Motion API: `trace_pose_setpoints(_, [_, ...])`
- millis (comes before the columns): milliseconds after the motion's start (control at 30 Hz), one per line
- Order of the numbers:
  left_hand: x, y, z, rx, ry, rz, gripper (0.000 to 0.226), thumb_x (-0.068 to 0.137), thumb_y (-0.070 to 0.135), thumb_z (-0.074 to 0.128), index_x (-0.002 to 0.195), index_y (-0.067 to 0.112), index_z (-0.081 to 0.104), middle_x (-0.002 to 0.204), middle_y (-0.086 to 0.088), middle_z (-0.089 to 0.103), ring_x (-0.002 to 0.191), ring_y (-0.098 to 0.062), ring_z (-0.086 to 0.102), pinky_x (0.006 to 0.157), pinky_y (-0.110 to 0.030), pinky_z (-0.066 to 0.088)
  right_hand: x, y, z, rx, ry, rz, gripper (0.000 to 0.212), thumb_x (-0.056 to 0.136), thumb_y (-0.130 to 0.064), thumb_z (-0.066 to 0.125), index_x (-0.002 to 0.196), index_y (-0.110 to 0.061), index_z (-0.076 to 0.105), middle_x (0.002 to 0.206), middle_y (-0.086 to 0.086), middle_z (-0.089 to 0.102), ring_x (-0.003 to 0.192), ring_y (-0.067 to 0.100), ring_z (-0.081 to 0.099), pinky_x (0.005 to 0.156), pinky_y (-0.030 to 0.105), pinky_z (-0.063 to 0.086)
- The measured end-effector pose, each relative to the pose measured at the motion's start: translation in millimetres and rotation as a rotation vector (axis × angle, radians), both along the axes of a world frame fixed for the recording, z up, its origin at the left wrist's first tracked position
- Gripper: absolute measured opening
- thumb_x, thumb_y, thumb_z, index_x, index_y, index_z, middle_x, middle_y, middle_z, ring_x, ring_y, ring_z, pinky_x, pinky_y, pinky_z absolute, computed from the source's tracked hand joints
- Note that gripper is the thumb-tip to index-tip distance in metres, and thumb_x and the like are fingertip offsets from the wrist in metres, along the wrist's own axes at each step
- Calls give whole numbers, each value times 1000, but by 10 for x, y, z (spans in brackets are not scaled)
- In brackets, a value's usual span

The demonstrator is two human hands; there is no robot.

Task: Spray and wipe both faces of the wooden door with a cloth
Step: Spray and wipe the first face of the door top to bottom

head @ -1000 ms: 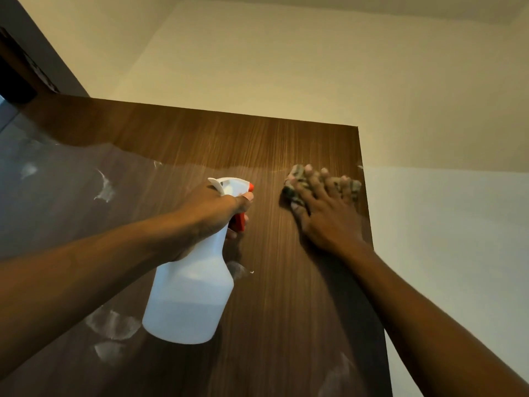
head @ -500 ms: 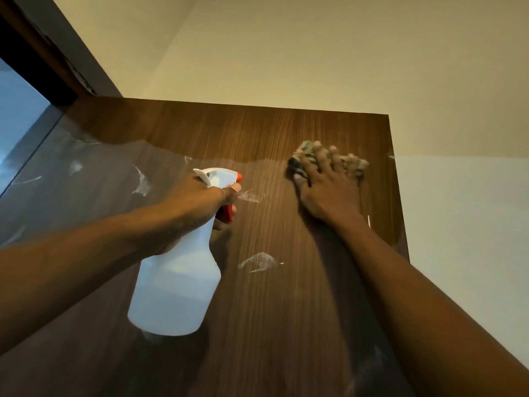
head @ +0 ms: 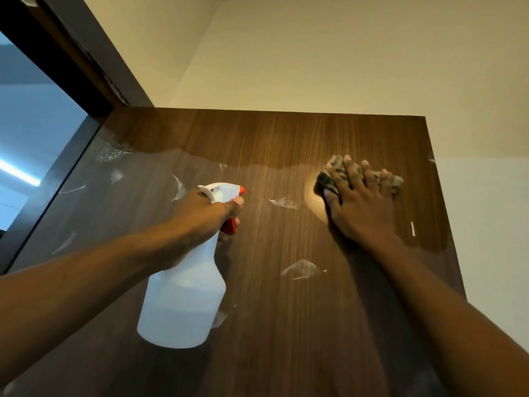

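— What are the hands up so high for?
— The left hand [head: 204,214] is wrapped round the neck of the white plastic spray bottle with the orange trigger [head: 183,305], nozzle aimed at the brown wood-grain door [head: 286,339]; to wet the upper part, I'd guess.
— And the other?
— The right hand [head: 362,206] lies flat, fingers spread, pressing a crumpled mottled grey cloth [head: 335,167] to the door near its top right corner; spread fingers cover more, I reckon; white foam patches [head: 300,269] lower down wait unwiped; the far face I can't see.
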State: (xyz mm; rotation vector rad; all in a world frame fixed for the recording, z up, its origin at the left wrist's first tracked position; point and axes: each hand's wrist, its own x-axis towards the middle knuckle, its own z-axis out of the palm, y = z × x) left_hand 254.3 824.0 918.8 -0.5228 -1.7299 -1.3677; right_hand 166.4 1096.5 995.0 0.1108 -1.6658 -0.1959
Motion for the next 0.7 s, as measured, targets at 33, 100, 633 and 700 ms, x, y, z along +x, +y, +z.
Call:
trace_pose_setpoints(33, [-4, -38, 10, 3, 7, -4, 33, 90, 39, 52, 111, 13, 54, 81, 1, 62, 70, -15, 61, 47, -13, 48, -12, -159, 86, 1, -9, 3, 64, 100, -59, 7, 159, -36, 10, 169, 0, 1, 155, 26, -4, 123, 54, -6])
trace_pose_setpoints(100, [-18, -124, 27, 19, 30, -20, 32, 91, 37, 53, 111, 12, 53, 78, 1, 61, 68, -14, 60, 43, -11, 48, -48, -496, 166, 49, -28, 16, 60, 103, -58, 11, 159, -36, 8, 169, 0, -3, 155, 26, -7, 122, 55, -8])
trace_pose_setpoints(633, [-178, -1071, 8, 13, -5, -91, 37, 92, 36, 52, 120, 12, 50, 83, -2, 61, 69, -15, 60, 53, -16, 50, -184, -1001, -146, -99, 2, -19, 63, 100, -60, 8, 159, -37, 6, 169, -1, 1, 155, 26, -3, 123, 53, -6])
trace_pose_setpoints(700, [-172, -1223, 49, 18, 10, -77, 34, 93, 34, 51, 117, 11, 50, 80, -1, 58, 66, -14, 57, 44, -10, 47, -205, -1377, 6, -76, -21, 0, 63, 101, -59, 10, 160, -36, 6, 169, 1, -3, 155, 27, -8, 122, 54, -10])
